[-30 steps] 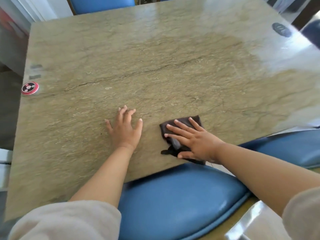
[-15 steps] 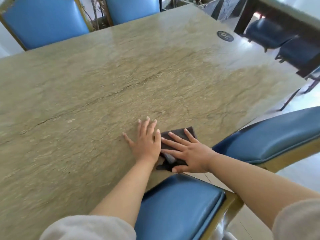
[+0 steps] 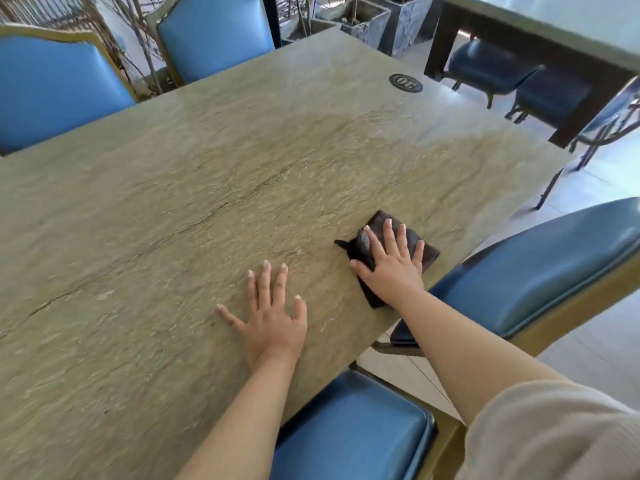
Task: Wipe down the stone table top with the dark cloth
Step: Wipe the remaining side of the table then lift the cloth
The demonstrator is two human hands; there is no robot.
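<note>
The right hand (image 3: 390,268) is pressed flat, fingers spread, on the dark folded cloth (image 3: 427,252), which is pinned under the palm rather than gripped, near the near edge of the greenish-beige veined stone surface (image 3: 173,209). The left hand (image 3: 272,323) is laid flat and empty on the stone, fingers splayed, beside the cloth and apart from it. A dark oval number plaque (image 3: 405,82) is seen far beyond the cloth.

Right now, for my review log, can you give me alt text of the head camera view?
A person's right hand presses a dark cloth flat on a stone table top near its edge, while the left hand rests open on the bare stone beside it. Blue padded chairs surround the table, and an oval number plaque sits at the far corner.
</note>
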